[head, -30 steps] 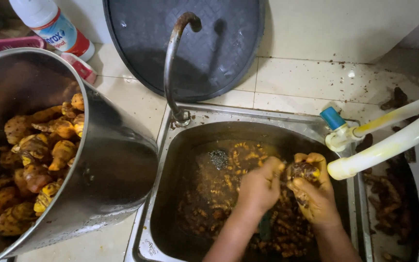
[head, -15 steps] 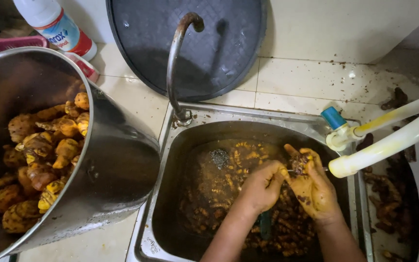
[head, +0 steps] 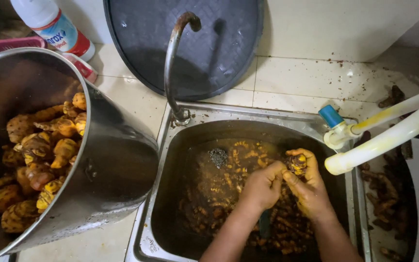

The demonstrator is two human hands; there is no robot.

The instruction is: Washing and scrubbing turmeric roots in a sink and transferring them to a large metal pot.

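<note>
Muddy-yellow turmeric root [head: 298, 164] is sitting pinched in your right hand [head: 309, 187] over the sink [head: 180, 145]; you've lifted it slightly since a second ago, and your left hand [head: 263, 187] is curling closed against it, scrubbing.

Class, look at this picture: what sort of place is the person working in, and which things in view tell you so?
Probably a kitchen washing area. A steel sink with a curved tap holds muddy water and orange roots; both hands rub a root over it, and a big steel pot of roots stands beside it on tiles.
</note>
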